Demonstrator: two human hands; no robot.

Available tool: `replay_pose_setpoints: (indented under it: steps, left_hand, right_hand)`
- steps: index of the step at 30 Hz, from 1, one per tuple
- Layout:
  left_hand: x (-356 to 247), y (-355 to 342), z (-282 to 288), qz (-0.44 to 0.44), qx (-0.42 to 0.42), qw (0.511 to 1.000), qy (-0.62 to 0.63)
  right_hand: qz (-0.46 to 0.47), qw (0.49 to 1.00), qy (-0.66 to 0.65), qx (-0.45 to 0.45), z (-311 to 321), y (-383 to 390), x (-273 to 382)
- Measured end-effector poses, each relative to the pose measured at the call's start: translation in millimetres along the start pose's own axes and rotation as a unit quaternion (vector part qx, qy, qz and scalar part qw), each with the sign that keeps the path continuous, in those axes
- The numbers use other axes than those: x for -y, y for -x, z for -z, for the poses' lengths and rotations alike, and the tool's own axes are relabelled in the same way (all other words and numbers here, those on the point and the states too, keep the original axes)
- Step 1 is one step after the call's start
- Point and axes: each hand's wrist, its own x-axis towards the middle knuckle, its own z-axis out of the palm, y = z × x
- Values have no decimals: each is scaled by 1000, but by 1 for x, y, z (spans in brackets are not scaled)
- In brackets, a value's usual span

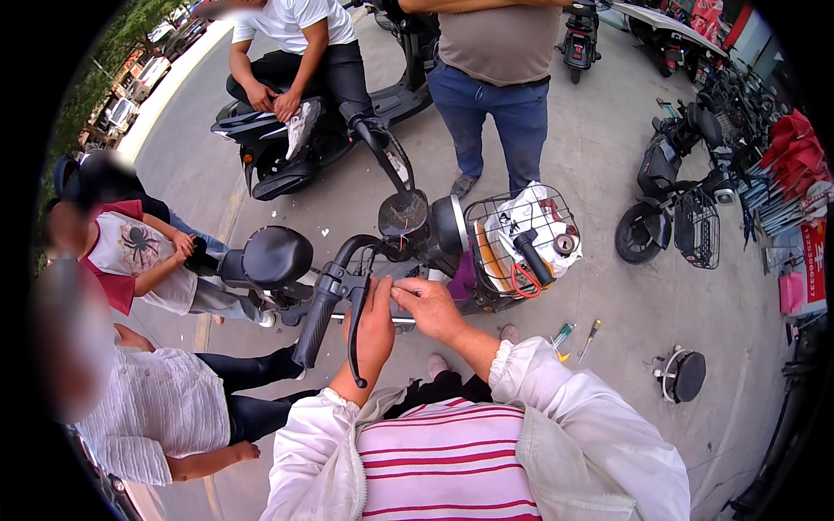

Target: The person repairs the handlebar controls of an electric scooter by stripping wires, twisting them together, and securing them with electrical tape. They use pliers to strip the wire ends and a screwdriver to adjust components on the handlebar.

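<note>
In front of me stands an electric scooter; its handlebar [352,247] carries a black ribbed grip [318,323] and a black brake lever [355,343]. My left hand [374,328] is right beside the lever, its fingertips pressed together. Against them come the pinched fingertips of my right hand [431,307]. Whatever lies between the fingers is too small to make out. Beyond the hands are a round black display [404,214] and the headlight [452,224]. A wire basket [476,208] at the front holds a white bag [532,217], a loose black grip [532,258] and a red cable [521,283].
Pliers [565,334], a screwdriver [591,337] and a low round stool [689,376] are on the concrete to the right. People stand close on the left and beyond the scooter; one sits on a black scooter [300,169]. Another bike [669,208] is parked at the right.
</note>
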Motion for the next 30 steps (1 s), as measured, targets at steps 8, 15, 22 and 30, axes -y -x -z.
replay_pose_setpoints:
  steps: [8,15,22,30]
  left_hand:
    - [-11,-8,-22,72,-63,995,21]
    - [-23,-15,-27,126,-79,988,-50]
    - [-35,-22,-34,140,-115,975,-125]
    - [-36,-14,-45,157,-116,972,-133]
  right_hand:
    - [-4,967,196,-165,132,28,-54]
    - [-133,919,174,-327,346,28,-92]
    - [-151,949,-48,-272,365,8,-103]
    - [-285,844,-68,-449,432,76,-186]
